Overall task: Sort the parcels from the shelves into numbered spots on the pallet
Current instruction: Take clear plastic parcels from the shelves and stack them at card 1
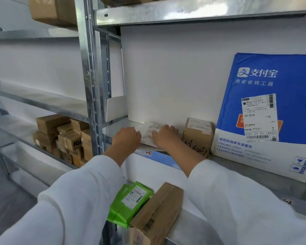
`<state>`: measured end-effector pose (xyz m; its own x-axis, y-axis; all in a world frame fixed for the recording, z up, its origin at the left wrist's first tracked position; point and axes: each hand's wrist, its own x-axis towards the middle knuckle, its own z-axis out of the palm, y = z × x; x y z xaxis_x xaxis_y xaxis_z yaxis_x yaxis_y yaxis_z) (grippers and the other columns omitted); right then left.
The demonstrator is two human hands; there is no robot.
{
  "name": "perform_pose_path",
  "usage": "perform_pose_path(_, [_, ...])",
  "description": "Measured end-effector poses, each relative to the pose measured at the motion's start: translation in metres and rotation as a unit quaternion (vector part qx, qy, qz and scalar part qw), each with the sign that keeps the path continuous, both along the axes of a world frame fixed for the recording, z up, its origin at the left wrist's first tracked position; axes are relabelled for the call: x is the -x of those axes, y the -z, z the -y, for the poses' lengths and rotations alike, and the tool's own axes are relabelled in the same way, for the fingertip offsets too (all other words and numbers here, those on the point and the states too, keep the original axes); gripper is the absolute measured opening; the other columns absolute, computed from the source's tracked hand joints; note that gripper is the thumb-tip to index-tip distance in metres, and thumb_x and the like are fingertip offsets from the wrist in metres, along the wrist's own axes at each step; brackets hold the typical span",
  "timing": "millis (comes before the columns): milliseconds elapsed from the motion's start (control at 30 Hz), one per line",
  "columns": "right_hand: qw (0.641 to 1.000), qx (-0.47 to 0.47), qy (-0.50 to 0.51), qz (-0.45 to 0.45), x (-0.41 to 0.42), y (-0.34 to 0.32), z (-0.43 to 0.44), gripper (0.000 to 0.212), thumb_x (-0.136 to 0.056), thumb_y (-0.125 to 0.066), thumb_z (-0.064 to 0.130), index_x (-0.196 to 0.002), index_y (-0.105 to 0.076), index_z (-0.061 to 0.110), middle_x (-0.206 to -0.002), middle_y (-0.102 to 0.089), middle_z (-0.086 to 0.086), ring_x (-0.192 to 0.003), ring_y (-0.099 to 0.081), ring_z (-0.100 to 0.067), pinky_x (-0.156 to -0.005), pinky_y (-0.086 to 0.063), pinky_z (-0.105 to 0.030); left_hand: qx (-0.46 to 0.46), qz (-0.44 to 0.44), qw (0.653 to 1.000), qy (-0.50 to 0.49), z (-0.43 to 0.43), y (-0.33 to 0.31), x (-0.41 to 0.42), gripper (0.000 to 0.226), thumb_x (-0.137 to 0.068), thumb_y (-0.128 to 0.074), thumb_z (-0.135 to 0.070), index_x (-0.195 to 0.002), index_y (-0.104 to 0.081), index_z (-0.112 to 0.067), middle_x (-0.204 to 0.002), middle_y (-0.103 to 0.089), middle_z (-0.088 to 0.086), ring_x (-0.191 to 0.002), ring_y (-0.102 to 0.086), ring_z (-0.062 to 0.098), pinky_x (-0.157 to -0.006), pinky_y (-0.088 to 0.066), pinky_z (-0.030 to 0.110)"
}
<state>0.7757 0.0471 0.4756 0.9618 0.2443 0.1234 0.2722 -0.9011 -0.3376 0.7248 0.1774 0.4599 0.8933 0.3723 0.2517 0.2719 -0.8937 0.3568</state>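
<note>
Between left hand (pixel 126 137), right hand (pixel 166 137), white parcel (pixel 150 132)

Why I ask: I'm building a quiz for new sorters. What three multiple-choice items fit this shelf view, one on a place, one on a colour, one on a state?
1. Where does the small brown box stand?
A. between the white parcel and the blue mailer
B. on top of the blue mailer
C. in the person's arms

2. What colour is the soft packet nearest the camera?
A. red
B. green
C. black

3. What are the left hand and right hand doing?
A. hanging idle
B. lifting the blue mailer
C. both on the white parcel

Answers:
1 A, it sits right of the white parcel and left of the mailer.
2 B, its wrapping is bright green.
3 C, one hand is at each end of the parcel, with its label showing between them.
</note>
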Motion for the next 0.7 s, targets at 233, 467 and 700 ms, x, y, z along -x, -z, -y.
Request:
perform_pose_path(233, [0.992, 0.117, 0.003, -0.052, -0.016, 0.003, -0.013, 0.064, -0.1, -0.022, 0.052, -0.144, -0.037, 0.008, -0.15, -0.035, -0.016, -0.137, -0.027, -0.036, -0.113, -0.02, -0.046, 0.097, -0.016, 0.995, -0.027, -0.001, -0.014, -0.025, 0.032, -0.092, -0.057, -0.029, -0.082, -0.055, 0.001, -0.085, -0.056, 0.012, -0.086, -0.056, 0.029, -0.071, -0.042, 0.031])
perform_pose_path(467, [0.994, -0.049, 0.002, -0.098, -0.017, 0.0, -0.012, 0.099, -0.087, -0.06, 0.049, -0.147, -0.003, -0.006, -0.151, -0.02, -0.021, -0.137, -0.022, -0.035, -0.107, -0.03, -0.038, 0.26, 0.028, 0.965, -0.012, -0.006, -0.003, -0.022, 0.02, -0.083, -0.072, -0.016, -0.102, -0.073, -0.007, -0.086, -0.066, 0.009, -0.076, -0.057, 0.019, -0.069, -0.042, 0.026])
perform_pose_path(700, [0.925, -0.34, -0.062, -0.156, -0.002, 0.005, -0.005, 0.073, -0.075, -0.08, 0.026, -0.127, -0.038, -0.002, -0.12, -0.056, -0.008, -0.094, -0.058, -0.022, -0.06, -0.049, -0.021, 0.39, 0.128, 0.912, 0.0, 0.007, 0.002, 0.015, 0.015, -0.084, -0.073, -0.017, -0.098, -0.075, -0.015, -0.081, -0.071, -0.003, -0.074, -0.064, 0.01, -0.064, -0.05, 0.016])
